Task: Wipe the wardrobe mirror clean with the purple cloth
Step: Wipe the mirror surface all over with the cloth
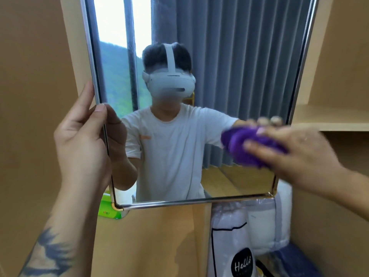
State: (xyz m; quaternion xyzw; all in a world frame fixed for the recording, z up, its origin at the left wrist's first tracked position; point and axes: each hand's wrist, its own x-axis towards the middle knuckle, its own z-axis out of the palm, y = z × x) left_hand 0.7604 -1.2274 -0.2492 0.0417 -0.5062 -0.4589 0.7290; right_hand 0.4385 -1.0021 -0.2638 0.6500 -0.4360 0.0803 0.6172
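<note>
At lower right of the mirror [229,56], right hand [299,154] presses the bunched cloth [239,142] to the glass, fingers curled over it, blurred. Left hand [83,136] grips the mirror's left frame edge, thumb on the front. White bag [229,246] sits below.

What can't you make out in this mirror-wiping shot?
- Head view: the silver-framed wardrobe mirror is cut off at the top edge.
- The fluffy purple cloth and right hand are motion-blurred; the grip is unclear.
- The green packet is mostly hidden behind the mirror.
</note>
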